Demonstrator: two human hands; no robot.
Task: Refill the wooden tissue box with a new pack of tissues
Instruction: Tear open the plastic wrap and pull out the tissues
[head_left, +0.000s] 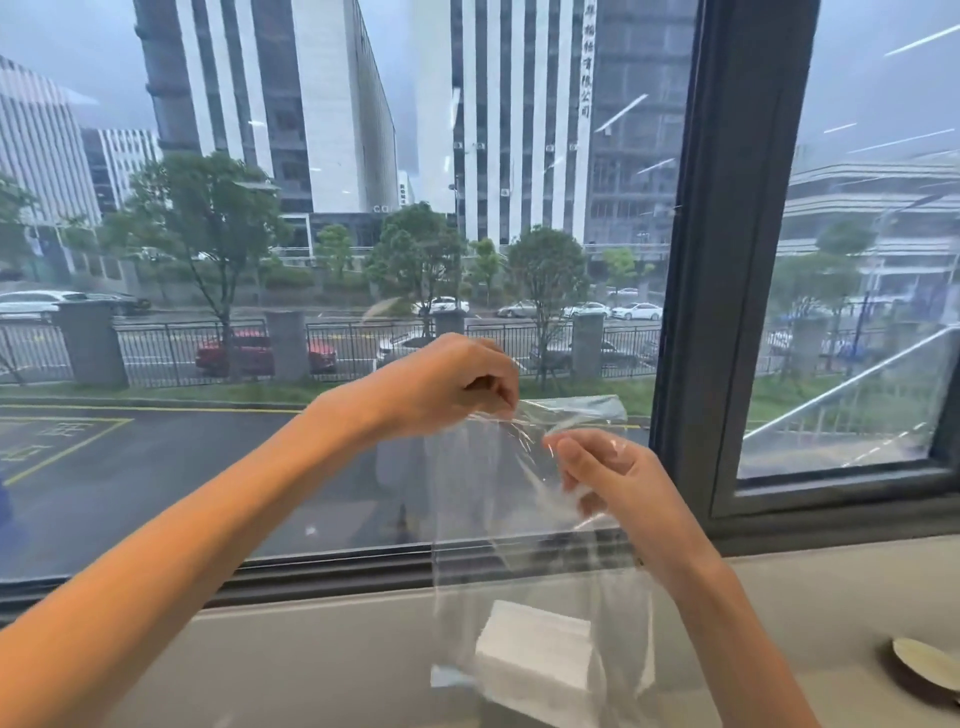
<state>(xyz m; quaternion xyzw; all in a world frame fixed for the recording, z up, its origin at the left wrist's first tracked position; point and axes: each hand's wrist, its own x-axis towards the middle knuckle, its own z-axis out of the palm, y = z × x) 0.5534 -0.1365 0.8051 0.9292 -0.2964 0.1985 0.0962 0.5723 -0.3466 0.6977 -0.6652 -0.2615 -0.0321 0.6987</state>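
Observation:
A clear plastic bag (483, 519) hangs in front of the window, held up at its top edge by both hands. My left hand (447, 384) pinches the top of the bag from the left. My right hand (608, 478) pinches the crinkled plastic just to the right and a little lower. A white stack of tissues (535, 654) sits at the bottom of the bag, level with the sill. The wooden tissue box is not in view.
A pale grey window sill (311, 665) runs across the bottom. A dark window frame (727, 260) stands upright to the right of the hands. A round beige object (924, 665) lies at the right edge of the sill.

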